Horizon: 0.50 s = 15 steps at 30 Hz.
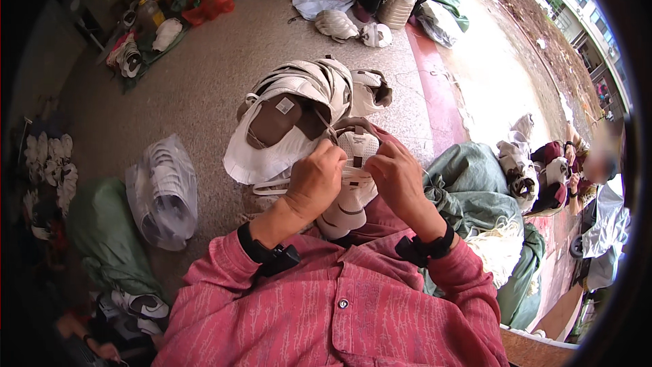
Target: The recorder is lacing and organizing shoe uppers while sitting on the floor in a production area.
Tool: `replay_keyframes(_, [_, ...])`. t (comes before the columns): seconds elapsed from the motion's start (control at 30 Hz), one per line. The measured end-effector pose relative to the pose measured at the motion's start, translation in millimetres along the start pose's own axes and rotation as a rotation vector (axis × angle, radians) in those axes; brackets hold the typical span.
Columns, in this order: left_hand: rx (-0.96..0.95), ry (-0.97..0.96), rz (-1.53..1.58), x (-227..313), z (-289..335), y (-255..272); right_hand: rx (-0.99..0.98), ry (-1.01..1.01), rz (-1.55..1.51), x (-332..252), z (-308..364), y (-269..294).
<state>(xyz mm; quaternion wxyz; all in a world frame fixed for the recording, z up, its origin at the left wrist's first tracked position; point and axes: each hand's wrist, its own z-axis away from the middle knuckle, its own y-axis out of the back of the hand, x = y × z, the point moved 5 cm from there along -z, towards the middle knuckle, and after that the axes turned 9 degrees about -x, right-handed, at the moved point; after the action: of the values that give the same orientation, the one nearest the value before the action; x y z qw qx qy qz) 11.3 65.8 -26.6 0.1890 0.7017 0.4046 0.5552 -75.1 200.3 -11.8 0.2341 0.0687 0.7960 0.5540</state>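
Observation:
A white and brown shoe upper (350,207) rests over my lap, its mesh tongue facing up between my two hands. My left hand (316,180) is closed in a pinch at the upper's left edge, with a thin pale shoelace running up from its fingers. On the other edge, my right hand (399,175) pinches the upper with thumb and forefinger; any lace between those fingers is hidden. Just beyond lies a nested stack of white shoe uppers (305,81) with brown linings. Another white and brown upper (370,92) sits beside that stack.
A clear bag of pale uppers (163,190) stands on the floor to my left, near a green sack (109,238). At my right are a green sack (468,170) and a bundle of white laces (499,248). Other people sit ahead and to the right among shoe uppers.

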Motion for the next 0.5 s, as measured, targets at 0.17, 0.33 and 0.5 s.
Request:
replay_keyframes(0.17, [0.073, 0.037, 0.186, -11, 0, -7, -0.041, -0.147, -0.319, 16, -1, -16])
replay_keyframes(0.33, [0.091, -0.014, 0.078, 0, 0, 1, -0.019, -0.029, -0.142, 7, -1, -9])
replay_keyframes(0.5, [0.172, -0.062, 0.104, -1, 0, 12, -0.055, -0.157, -0.234, 7, -7, -8])
